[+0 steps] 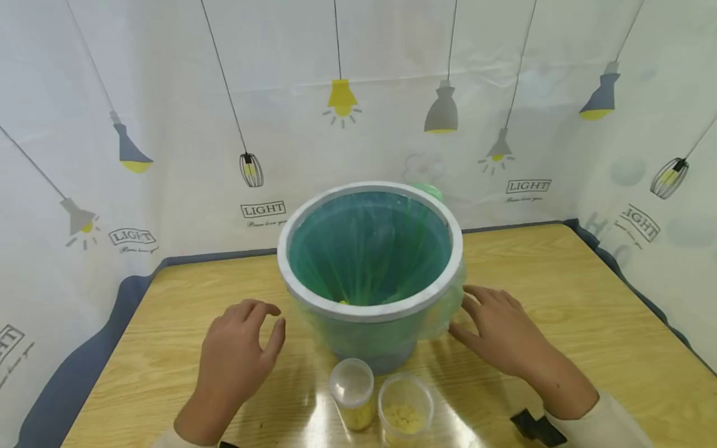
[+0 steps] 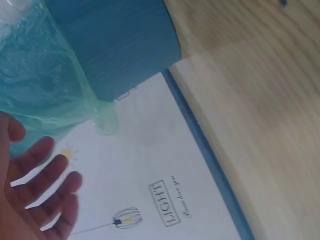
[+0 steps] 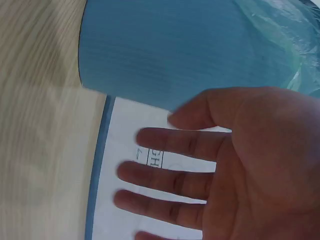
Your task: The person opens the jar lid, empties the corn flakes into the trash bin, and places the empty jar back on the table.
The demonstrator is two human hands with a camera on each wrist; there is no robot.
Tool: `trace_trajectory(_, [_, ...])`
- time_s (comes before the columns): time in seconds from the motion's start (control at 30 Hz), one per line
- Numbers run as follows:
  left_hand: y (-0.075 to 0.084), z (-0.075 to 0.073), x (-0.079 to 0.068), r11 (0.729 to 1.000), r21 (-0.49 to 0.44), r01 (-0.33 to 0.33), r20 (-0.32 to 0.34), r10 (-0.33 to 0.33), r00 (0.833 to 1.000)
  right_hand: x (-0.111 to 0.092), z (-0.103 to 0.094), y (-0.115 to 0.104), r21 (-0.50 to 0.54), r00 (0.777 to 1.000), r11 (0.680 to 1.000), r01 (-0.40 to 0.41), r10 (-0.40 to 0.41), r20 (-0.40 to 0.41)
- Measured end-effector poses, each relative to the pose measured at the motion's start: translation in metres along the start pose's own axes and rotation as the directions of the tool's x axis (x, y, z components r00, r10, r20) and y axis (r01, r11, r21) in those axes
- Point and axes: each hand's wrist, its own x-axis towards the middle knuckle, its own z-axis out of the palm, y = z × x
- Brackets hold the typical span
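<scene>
A blue trash bin point(image 1: 370, 364) with a white rim ring point(image 1: 284, 261) stands on the table, lined with a thin green plastic bag point(image 1: 358, 249) that hangs over its outside. Left of the bin is my left hand point(image 1: 238, 354), fingers loosely bent and holding nothing. On the other side my right hand point(image 1: 501, 330) is close beside the bin, its fingertips at the overhanging bag; the right wrist view shows the fingers point(image 3: 165, 175) extended and spread. In front of the bin stand two small clear containers: a lidded one point(image 1: 353, 392) and another point(image 1: 406, 407), both with yellow pieces inside.
The wooden table point(image 1: 196, 280) runs back to a white curtain point(image 1: 392, 50) printed with hanging lamps, which encloses the back and sides. A bit of yellow point(image 1: 343, 302) shows low inside the bin. A black strap piece point(image 1: 538, 428) lies by the right sleeve point(image 1: 599, 426).
</scene>
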Motion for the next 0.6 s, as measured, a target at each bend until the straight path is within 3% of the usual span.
trace_trajectory(0.1, [0.011,-0.007,0.002,0.994,-0.040,-0.102,-0.134,0.096,0.986,-0.002,0.001,-0.002,0.028,0.998,0.999,0.036,-0.037,0.049])
trace_trajectory(0.2, [0.026,-0.016,0.004,0.971,-0.084,-0.225,-0.282,0.193,0.940,-0.005,0.003,-0.007,0.084,0.989,0.995,0.056,-0.067,0.129])
trace_trajectory(0.3, [0.045,-0.025,0.006,0.909,-0.131,-0.395,-0.439,0.304,0.845,-0.009,0.003,-0.014,0.150,0.974,0.986,0.075,-0.105,0.200])
trace_trajectory(0.37, [0.058,-0.031,0.010,0.838,-0.147,-0.526,-0.529,0.382,0.757,-0.013,0.002,-0.020,0.210,0.961,0.973,0.097,-0.146,0.236])
trace_trajectory(0.4, [0.064,-0.033,0.011,0.800,-0.153,-0.580,-0.552,0.418,0.722,-0.014,0.001,-0.023,0.242,0.951,0.964,0.112,-0.174,0.255])
trace_trajectory(0.43, [0.071,-0.035,0.013,0.759,-0.155,-0.633,-0.568,0.456,0.685,-0.016,0.000,-0.026,0.272,0.939,0.954,0.126,-0.203,0.277])
trace_trajectory(0.5, [0.087,-0.035,0.015,0.684,-0.182,-0.706,-0.532,0.536,0.656,-0.019,0.000,-0.030,0.349,0.912,0.926,0.143,-0.260,0.318])
trace_trajectory(0.6, [0.106,-0.029,0.014,0.629,-0.222,-0.745,-0.404,0.636,0.657,-0.022,0.001,-0.035,0.452,0.874,0.873,0.186,-0.357,0.331])
